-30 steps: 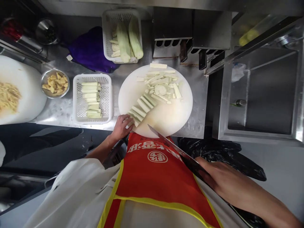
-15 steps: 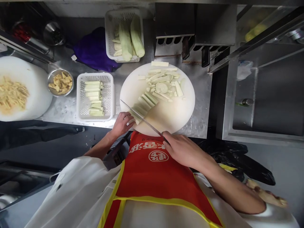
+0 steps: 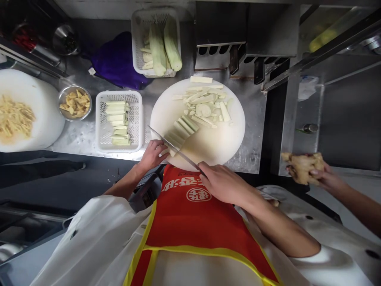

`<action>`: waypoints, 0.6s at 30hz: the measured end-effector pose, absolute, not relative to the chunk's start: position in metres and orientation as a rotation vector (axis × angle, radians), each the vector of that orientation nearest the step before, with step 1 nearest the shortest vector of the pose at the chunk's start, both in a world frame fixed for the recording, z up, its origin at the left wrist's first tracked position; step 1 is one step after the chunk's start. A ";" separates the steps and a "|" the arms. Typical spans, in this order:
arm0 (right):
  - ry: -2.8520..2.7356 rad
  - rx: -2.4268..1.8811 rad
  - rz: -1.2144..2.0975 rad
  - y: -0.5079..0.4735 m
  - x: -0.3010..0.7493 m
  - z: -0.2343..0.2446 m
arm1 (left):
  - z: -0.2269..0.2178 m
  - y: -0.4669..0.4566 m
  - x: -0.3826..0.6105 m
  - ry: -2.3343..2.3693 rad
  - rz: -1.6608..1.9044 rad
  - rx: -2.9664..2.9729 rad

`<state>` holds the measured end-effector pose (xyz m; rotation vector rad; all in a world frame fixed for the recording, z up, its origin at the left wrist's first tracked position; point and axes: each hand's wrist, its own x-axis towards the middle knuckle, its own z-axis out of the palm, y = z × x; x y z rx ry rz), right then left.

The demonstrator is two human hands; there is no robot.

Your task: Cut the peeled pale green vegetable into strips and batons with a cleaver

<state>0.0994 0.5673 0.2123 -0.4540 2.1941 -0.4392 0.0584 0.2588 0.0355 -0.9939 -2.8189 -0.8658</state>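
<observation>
Head view: a person in a red apron stands at a steel desk (image 3: 80,137), with a round white cutting board (image 3: 217,149) straight in front of them.
Step in hand: slicing, judging from the blade set across a row of strips (image 3: 182,129) of pale peeled vegetable on the board's near left part.
Left grip: the left hand (image 3: 153,154) sits at the board's near left rim, with its fingers curled together and pressing down on the near end of the row.
Right grip: the right hand (image 3: 222,183) is at the board's near edge, clamped around the handle of the knife (image 3: 172,145).
Knife: the blade runs aslant from the right hand toward the board's left rim, crossing the row just beside the left fingertips.
Strips against the grip: the row's near end lies under the left fingers, and the rest fans out toward the board's middle, beyond the blade.
Next move calls for: knuckles kept clear of the edge, steady pressure on the row and an even width of cut.
Around the board: loose offcuts (image 3: 205,104) lie on its far half, a near basket (image 3: 137,119) of cut sticks stands just to its left, and a far basket (image 3: 137,43) of whole peeled pieces stands beyond its left side.
Other person: a co-worker's hand (image 3: 324,178), well off the board's right side, holds a knobbly lump (image 3: 302,167).
</observation>
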 end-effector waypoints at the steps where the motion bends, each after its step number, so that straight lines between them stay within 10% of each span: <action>1: 2.191 -0.462 -0.435 0.565 0.098 0.212 | 0.035 0.258 0.059 -2.836 -0.872 -0.989; 18: 2.195 -0.157 -0.534 0.588 0.076 0.175 | 0.031 0.256 0.057 -2.779 -0.906 -1.006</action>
